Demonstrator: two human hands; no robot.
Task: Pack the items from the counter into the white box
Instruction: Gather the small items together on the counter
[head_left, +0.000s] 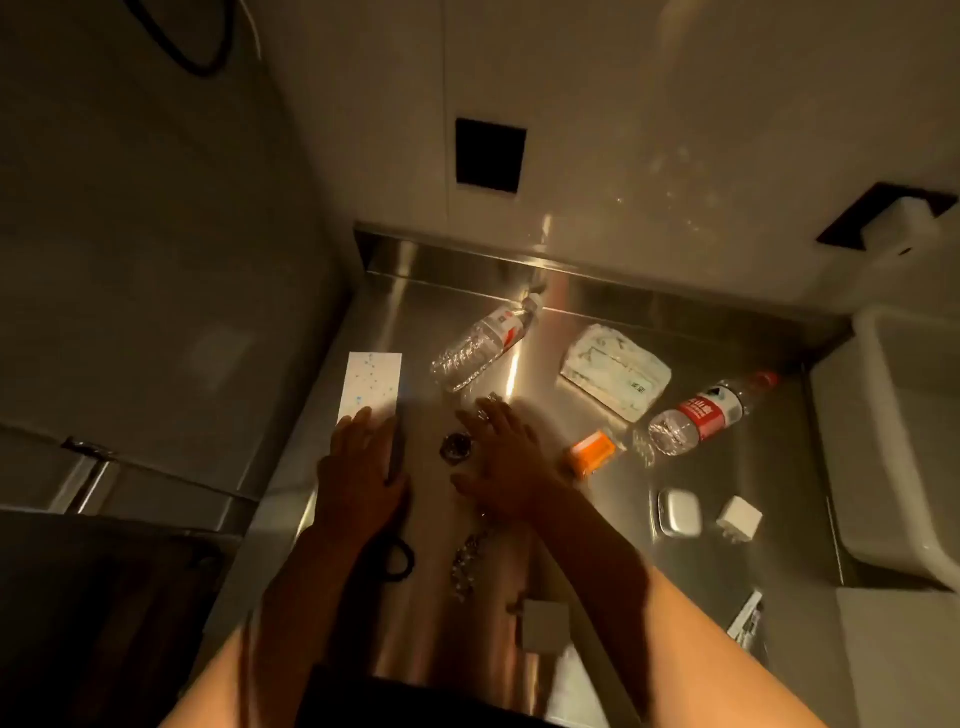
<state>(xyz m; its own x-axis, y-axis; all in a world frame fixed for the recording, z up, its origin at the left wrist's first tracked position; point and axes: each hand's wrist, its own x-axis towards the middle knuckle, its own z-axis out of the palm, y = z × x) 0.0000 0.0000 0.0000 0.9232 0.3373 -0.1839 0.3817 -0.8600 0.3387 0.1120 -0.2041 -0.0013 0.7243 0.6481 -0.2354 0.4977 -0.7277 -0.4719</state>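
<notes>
Plainly, the head view looks down on a dim steel desk (582, 322) with both hands low at its middle. The left hand (358, 473) lies flat, fingers spread, its grip released, pressing the near end of a long white speckled sheet (371, 387) at ten o'clock. The right hand (506, 467) hovers palm down beside it, grip also released and holding nothing, just beside a small round dark object (456, 447) between the two hands.

The things to pack are scattered: one clear bottle (480, 345) lying at twelve o'clock, a soft white packet (615, 376) at one, a red-labelled bottle (706, 413) at two, an orange pack (592, 451) close to the right hand, a white earbud case (679, 513) and a white cube plug (738, 518) at three to four. A black hair tie (397, 558) and a glinting chain (465, 564) lie under the forearms. The white box (893, 441) stands at the right edge, well apart from both hands.

My judgement of the risks: both bottles lie on their sides and could roll on smooth steel if nudged; the chain could be swept off by a forearm; poor light may hide small pieces.
</notes>
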